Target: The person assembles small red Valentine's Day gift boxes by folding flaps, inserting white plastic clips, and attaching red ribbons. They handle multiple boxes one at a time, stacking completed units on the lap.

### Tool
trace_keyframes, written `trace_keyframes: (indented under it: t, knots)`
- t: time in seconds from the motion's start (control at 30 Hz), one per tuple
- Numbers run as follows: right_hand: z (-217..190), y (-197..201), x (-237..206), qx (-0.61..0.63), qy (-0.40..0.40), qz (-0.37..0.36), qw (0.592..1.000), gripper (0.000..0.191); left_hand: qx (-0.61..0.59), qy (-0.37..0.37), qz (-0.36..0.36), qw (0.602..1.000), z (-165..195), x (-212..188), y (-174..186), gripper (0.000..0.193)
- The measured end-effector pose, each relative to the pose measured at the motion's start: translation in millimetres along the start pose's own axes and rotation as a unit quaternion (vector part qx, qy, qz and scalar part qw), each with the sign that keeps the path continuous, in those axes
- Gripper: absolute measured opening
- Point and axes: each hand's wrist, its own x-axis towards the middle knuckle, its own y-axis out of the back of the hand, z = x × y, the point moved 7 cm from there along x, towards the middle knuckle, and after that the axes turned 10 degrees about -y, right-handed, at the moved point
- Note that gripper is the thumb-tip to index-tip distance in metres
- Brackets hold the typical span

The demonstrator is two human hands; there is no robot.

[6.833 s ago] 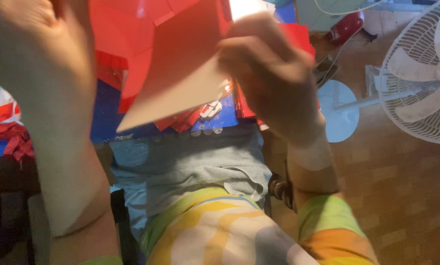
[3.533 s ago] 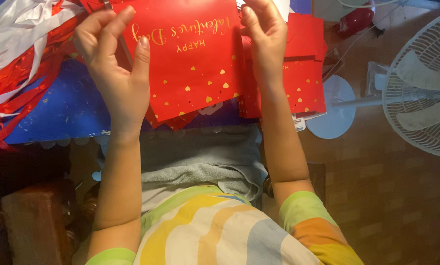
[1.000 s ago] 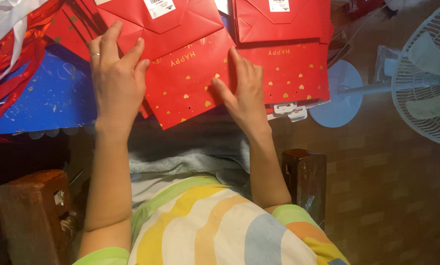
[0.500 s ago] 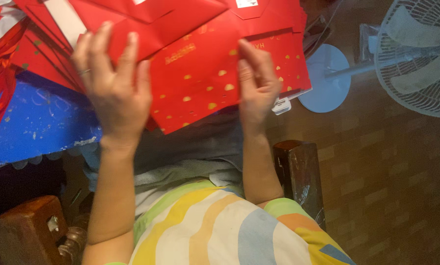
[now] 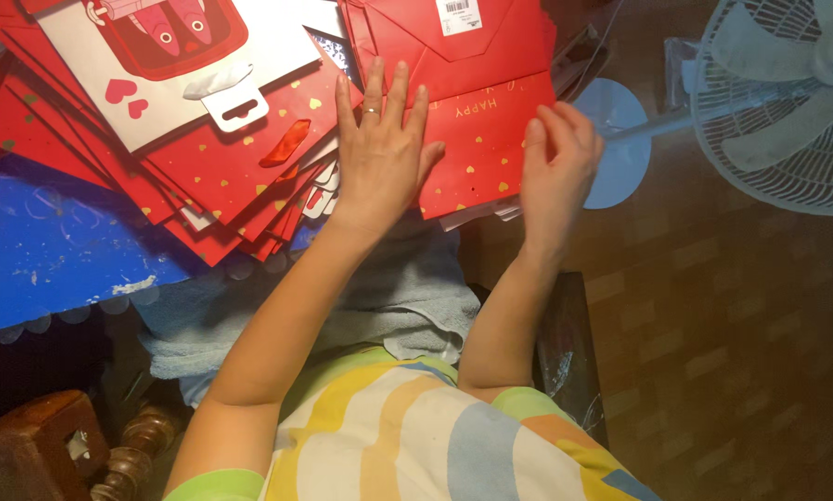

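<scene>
A flat red paper gift bag [image 5: 490,139] with small gold hearts lies on top of a stack in front of me. My left hand [image 5: 382,153], a ring on one finger, presses flat on the bag's left part with fingers spread. My right hand [image 5: 557,172] rests on the bag's right edge, fingers curled over it. To the left lies a fanned pile of more red gift bags [image 5: 221,176], topped by a white bag with a red picture and hearts [image 5: 170,65].
A blue sheet [image 5: 54,250] covers the surface at left. A white standing fan [image 5: 787,102] with a round base [image 5: 619,139] stands on the wooden floor at right. A grey towel [image 5: 398,288] lies on my lap; a wooden chair part [image 5: 36,455] shows at lower left.
The view has shifted so the fanned pile at left shows. My left hand moved from the left pile onto the flat red bag; my right hand slid to the bag's right edge.
</scene>
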Motion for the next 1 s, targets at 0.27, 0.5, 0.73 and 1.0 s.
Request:
trace_keyframes:
  t: [0.27,0.5,0.73,1.0]
  knots:
    - [-77,-44,-39,0.071,0.119,-0.081,0.987,0.025,0.027,-0.031,0.003,0.999,-9,-25,20,0.06]
    - [-158,-80,-90,0.105,0.207,-0.154,0.961,0.026,0.075,0.075,0.043,0.993,-97,-78,91,0.059]
    - [-217,-106,-132,0.117,0.277,-0.198,0.933,0.029,0.001,0.125,0.043,0.991,-169,-123,130,0.08]
    - [-233,-111,-146,0.121,0.284,-0.182,0.934,0.027,-0.025,0.028,0.114,0.993,-182,-130,145,0.031]
